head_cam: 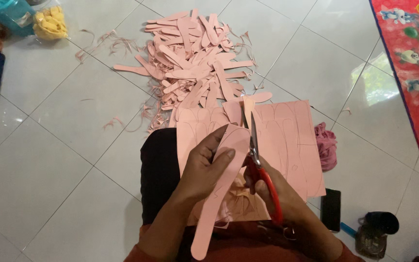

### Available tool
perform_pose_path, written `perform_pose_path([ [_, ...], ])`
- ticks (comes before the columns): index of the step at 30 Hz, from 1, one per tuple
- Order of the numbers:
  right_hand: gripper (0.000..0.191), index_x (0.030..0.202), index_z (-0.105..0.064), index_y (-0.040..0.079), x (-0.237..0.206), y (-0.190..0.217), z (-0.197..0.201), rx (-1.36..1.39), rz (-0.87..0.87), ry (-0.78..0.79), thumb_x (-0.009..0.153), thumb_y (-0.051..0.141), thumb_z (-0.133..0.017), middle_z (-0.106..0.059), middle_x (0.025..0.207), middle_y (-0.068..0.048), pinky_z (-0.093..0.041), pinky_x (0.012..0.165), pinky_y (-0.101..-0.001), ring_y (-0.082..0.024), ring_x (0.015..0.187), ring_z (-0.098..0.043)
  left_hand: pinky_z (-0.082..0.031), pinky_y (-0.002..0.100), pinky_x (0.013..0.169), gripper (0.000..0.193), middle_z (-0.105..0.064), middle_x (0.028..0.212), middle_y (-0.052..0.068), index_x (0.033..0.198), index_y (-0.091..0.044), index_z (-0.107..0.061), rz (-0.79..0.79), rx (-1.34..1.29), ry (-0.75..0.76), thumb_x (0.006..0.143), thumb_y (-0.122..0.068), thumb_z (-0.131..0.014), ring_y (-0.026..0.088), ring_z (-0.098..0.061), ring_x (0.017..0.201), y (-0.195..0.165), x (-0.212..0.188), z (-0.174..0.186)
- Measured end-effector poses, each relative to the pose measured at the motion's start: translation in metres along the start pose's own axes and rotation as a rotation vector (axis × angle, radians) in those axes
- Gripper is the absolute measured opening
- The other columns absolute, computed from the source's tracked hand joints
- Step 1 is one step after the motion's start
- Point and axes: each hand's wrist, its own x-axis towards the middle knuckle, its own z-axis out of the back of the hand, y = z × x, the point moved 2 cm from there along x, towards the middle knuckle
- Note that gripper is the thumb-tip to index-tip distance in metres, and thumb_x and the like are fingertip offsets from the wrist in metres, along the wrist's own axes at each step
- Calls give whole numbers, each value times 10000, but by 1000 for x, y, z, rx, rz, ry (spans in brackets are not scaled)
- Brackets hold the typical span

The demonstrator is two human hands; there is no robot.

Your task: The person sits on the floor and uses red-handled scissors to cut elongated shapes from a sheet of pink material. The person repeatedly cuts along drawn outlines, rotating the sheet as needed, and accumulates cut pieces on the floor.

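Head view shows my left hand [208, 165] gripping a pink paddle-shaped strip [221, 187] just left of my right hand [280, 196], which clasps red-handled scissors [260, 167] with blades along the strip's edge; I judge a loose grip could skew the cut.

The right hand [287, 199] hides most of the scissors' [263, 170] red handles. The left hand [204, 167] covers part of the pink strip [224, 184], whose lower end overlaps the bottom edge. Right of the scissors, the mat [413, 73] runs off the frame.
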Motion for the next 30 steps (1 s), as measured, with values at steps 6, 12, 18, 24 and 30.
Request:
perform_pose_path([
  [6,605,1393,-464,7,-2,3,2,-24,-119,-31,937,403,-495,-497,894,-71,-505,759,-383,-206,799,-495,-508,284,1044,542,-619,1416,133,1536,18,-414,-71,-14,-18,1014,-27,-555,137,-610,1253,-4,-4,-10],
  [12,804,1434,-422,36,1,-1,4,-136,-81,-79,895,632,-464,-595,888,-78,-535,790,-381,-185,828,-598,-532,288,1012,541,-650,1366,146,1534,18,-421,-44,17,-35,1012,-31,-551,139,-636,1201,-6,-3,-14],
  [18,860,1439,-477,27,-1,-3,3,-9,-53,-45,920,712,-453,-621,939,-133,-511,719,-418,-229,784,-526,-548,272,980,561,-659,1360,152,1535,27,-406,-28,36,-42,1001,-40,-564,130,-655,1165,-8,-3,-15],
  [24,621,1264,-521,17,-2,2,12,-158,-56,-62,923,536,-539,-641,969,-80,-523,770,-350,-159,840,-596,-539,255,974,590,-671,1362,156,1550,21,-399,9,47,-29,994,-59,-578,112,-660,1131,-13,-5,-12],
  [30,429,1036,-530,42,-2,5,10,-37,-101,-67,910,449,-476,-470,768,-34,-461,578,-308,-145,664,-453,-522,249,984,580,-673,1370,145,1546,23,-422,-4,56,-12,996,-59,-589,100,-643,1136,-11,-3,-9],
])
